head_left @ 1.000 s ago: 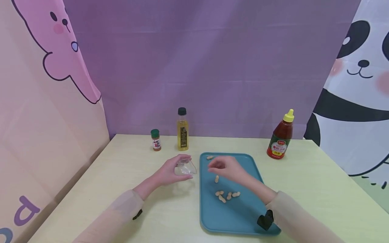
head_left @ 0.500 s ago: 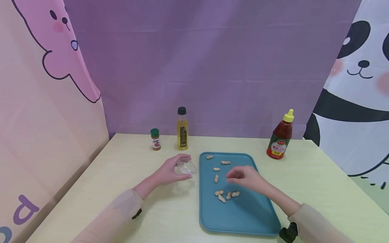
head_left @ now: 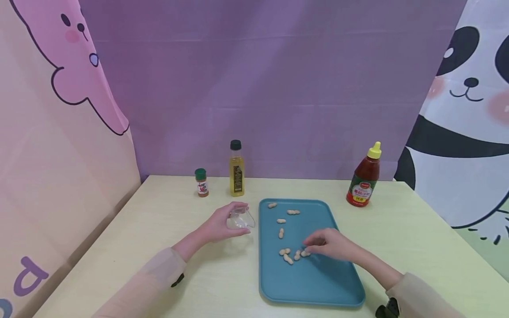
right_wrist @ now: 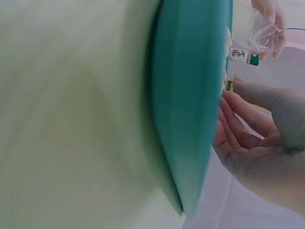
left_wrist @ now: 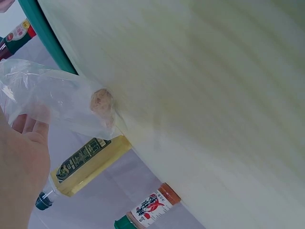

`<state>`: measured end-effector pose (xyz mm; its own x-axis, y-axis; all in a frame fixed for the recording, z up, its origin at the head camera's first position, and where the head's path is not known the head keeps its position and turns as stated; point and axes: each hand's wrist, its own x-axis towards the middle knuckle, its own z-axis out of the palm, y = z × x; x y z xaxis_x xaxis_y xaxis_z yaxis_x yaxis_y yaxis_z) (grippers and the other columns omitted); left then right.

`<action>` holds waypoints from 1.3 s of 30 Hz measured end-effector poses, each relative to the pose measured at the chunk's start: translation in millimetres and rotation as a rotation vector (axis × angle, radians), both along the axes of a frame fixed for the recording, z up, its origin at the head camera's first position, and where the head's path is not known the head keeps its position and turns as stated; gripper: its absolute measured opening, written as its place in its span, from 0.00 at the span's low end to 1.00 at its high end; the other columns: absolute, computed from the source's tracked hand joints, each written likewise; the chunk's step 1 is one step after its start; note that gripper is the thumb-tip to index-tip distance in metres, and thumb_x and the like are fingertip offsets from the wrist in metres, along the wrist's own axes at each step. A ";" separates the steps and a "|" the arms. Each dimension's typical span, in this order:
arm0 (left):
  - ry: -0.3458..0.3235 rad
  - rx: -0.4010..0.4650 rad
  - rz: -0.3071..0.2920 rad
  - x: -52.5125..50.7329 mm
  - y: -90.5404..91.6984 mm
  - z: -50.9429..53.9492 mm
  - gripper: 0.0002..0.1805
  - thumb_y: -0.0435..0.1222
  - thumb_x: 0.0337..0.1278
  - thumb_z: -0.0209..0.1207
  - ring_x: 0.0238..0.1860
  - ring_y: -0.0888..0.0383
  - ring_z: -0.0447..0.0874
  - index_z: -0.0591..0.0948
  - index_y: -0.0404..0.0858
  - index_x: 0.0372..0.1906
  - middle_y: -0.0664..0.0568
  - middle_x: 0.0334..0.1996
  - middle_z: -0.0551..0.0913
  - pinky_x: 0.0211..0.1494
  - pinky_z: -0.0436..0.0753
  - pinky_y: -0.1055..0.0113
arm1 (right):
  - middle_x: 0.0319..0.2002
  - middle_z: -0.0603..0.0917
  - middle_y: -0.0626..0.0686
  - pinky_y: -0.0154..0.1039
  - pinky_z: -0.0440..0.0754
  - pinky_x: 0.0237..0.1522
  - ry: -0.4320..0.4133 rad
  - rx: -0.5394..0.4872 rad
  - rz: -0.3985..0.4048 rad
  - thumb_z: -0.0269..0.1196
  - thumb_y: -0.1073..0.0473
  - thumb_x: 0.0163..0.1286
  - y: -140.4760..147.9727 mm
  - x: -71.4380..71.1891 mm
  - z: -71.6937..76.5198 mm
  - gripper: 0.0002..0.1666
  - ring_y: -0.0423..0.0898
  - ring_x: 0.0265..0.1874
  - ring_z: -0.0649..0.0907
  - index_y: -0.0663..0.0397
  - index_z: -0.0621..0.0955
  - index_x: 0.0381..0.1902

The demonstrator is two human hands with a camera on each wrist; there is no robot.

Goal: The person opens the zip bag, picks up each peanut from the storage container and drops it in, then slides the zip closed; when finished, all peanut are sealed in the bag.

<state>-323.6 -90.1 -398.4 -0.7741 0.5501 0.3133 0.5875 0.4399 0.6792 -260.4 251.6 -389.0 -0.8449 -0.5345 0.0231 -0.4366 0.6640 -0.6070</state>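
My left hand holds a clear plastic bag by its mouth, spread between thumb and fingers, left of the tray. In the left wrist view a peanut lies at the bottom of that bag. Over the blue tray, my right hand has its bent fingers and thumb at a peanut, partly covered by the thumb. A gap shows between thumb and forefinger; no firm grip is visible. Other unshelled peanuts lie close by, including one just left of the fingertips and another lower down.
More peanuts, such as one, are spread over the tray's far half. Behind stand a green-capped spice jar, a bottle of yellow oil and a ketchup bottle. A purple curtain hangs beyond the table.
My right hand has drawn back from the tray's far left part, moved right and nearer, then lowered to the peanuts at the tray's middle. My left hand keeps its place with the bag.
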 end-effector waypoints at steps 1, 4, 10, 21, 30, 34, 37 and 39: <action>0.002 0.002 -0.002 0.0 0.0 -0.2 0.38 0.45 0.45 0.70 0.61 0.57 0.73 0.68 0.43 0.63 0.53 0.59 0.76 0.64 0.72 0.57 | 0.40 0.86 0.52 0.29 0.80 0.37 0.004 0.002 0.001 0.63 0.54 0.64 1.0 -0.1 -1.2 0.15 0.41 0.38 0.82 0.58 0.84 0.43; 0.006 0.004 -0.006 -0.5 -0.1 -1.9 0.38 0.45 0.45 0.70 0.61 0.56 0.73 0.68 0.41 0.63 0.53 0.59 0.76 0.64 0.72 0.57 | 0.37 0.85 0.49 0.29 0.79 0.35 0.009 0.010 0.000 0.63 0.55 0.64 3.2 -0.2 -4.2 0.12 0.37 0.36 0.80 0.56 0.85 0.40; 0.003 0.001 -0.009 -1.8 0.1 -4.8 0.39 0.46 0.46 0.69 0.61 0.56 0.73 0.67 0.40 0.63 0.53 0.59 0.76 0.64 0.72 0.56 | 0.35 0.84 0.48 0.29 0.78 0.32 -0.010 0.010 0.008 0.63 0.56 0.63 4.9 0.1 -7.6 0.11 0.32 0.32 0.77 0.56 0.85 0.38; -0.003 -0.001 -0.013 -0.5 1.5 -1.9 0.39 0.45 0.46 0.70 0.61 0.56 0.73 0.67 0.39 0.63 0.53 0.59 0.76 0.64 0.72 0.56 | 0.32 0.82 0.47 0.30 0.77 0.29 -0.069 -0.027 0.010 0.65 0.54 0.61 6.1 1.6 -7.8 0.09 0.35 0.28 0.76 0.54 0.84 0.36; 0.002 -0.003 -0.009 -0.5 0.4 -1.6 0.38 0.46 0.45 0.70 0.61 0.56 0.73 0.68 0.40 0.63 0.52 0.59 0.77 0.64 0.73 0.55 | 0.33 0.85 0.47 0.30 0.78 0.31 -0.106 -0.028 -0.004 0.64 0.54 0.62 9.5 0.2 -4.0 0.10 0.36 0.30 0.79 0.54 0.83 0.37; 0.004 -0.003 -0.008 -0.6 -0.4 -1.6 0.38 0.45 0.45 0.70 0.61 0.57 0.73 0.68 0.42 0.63 0.51 0.59 0.76 0.63 0.73 0.55 | 0.34 0.85 0.48 0.30 0.79 0.32 -0.103 -0.030 -0.021 0.64 0.53 0.63 9.1 -0.7 3.7 0.12 0.38 0.30 0.80 0.54 0.83 0.39; 0.010 0.001 -0.012 -0.7 -0.6 -1.7 0.38 0.45 0.45 0.70 0.61 0.56 0.73 0.68 0.41 0.63 0.51 0.59 0.76 0.63 0.73 0.55 | 0.35 0.85 0.49 0.30 0.80 0.34 -0.081 -0.036 -0.033 0.64 0.52 0.62 7.7 -1.6 10.8 0.13 0.39 0.31 0.80 0.55 0.83 0.40; 0.015 0.002 -0.014 -0.8 -0.4 -1.7 0.38 0.45 0.46 0.70 0.60 0.56 0.74 0.68 0.40 0.63 0.51 0.59 0.76 0.63 0.73 0.55 | 0.35 0.86 0.49 0.29 0.80 0.35 -0.055 -0.034 -0.037 0.64 0.51 0.62 6.4 -2.6 14.6 0.14 0.39 0.32 0.81 0.55 0.84 0.40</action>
<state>-324.5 -90.4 -400.1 -0.7612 0.5605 0.3262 0.6042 0.4301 0.6708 -263.0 258.0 -374.4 -0.8644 -0.5027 -0.0064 -0.3777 0.6577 -0.6517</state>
